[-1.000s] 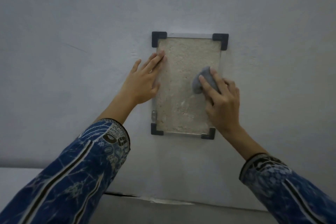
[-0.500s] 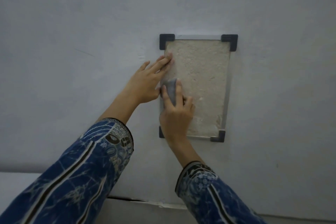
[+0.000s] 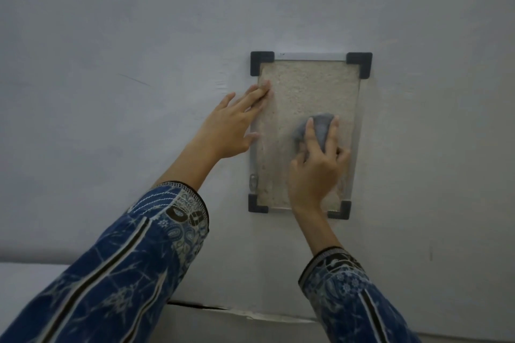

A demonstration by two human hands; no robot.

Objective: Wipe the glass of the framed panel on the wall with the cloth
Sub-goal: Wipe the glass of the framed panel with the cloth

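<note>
Currently right hand presses bunched cloth mid-glass; tall panel mostly unwiped above; left hand spread, bracing left edge.

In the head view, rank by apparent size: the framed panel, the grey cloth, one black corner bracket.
1. Framed panel, clearly largest.
2. Grey cloth, partly hidden under the right hand, so its full size is unsure.
3. Top-left corner bracket, looks smallest, though close to the cloth's visible part.
</note>
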